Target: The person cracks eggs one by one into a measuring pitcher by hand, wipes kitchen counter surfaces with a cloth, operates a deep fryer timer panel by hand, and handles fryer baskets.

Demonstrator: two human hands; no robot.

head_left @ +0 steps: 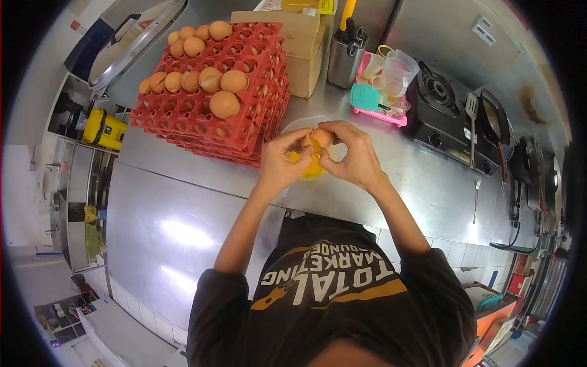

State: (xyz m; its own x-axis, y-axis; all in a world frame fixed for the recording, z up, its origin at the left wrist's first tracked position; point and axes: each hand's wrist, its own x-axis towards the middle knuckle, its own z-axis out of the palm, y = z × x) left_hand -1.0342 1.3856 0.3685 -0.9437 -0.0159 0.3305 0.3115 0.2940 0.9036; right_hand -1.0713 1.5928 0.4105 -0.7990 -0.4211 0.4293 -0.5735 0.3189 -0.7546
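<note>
Both hands meet over a clear bowl (pixel 292 126) that stands on the steel counter and has yellow egg (pixel 309 169) in it. Between them is a brown egg (pixel 321 137), its shell cracked apart, with some of its contents hanging from the gap. My left hand (pixel 284 158) pinches one side of the shell. My right hand (pixel 354 153) grips the other side, fingers curled over the top. The hands hide much of the bowl. To the left rises a stack of red egg trays (pixel 202 113), with several whole brown eggs (pixel 225 104) in the top one.
Behind the trays stands a cardboard box (pixel 302 67). A metal utensil holder (pixel 347 61) and a pink basket (pixel 385 116) with plastic cups are at the back. On the right are a gas stove (pixel 446 116), a spatula (pixel 471 122), a pan (pixel 494 116) and a fork (pixel 476 199).
</note>
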